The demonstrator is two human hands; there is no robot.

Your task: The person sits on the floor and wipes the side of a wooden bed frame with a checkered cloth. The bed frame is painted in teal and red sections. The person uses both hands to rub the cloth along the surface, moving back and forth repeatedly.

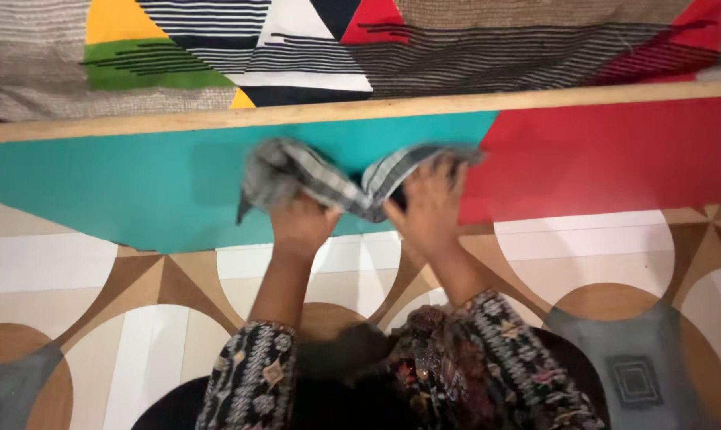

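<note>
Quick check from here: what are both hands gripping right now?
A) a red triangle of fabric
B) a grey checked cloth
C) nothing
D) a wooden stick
B: the left hand and right hand each clutch an end of the grey checked cloth, bunched against the teal panel.

This looks like a room in a home, most likely a bedroom or sitting room. Along the top of the frame lies a woven bedcover (472, 48) with stripes and bright triangles in yellow, green, red and white, spread as on a bed or a low couch. Below it a pale wooden rail (217, 119) runs across the frame, and under that a panel (137, 183) painted teal on the left and red on the right forms the side of the furniture. The lower half shows a floor (591, 255) with a printed pattern of large circles and wedges in brown, cream and grey, like household vinyl flooring.
</note>
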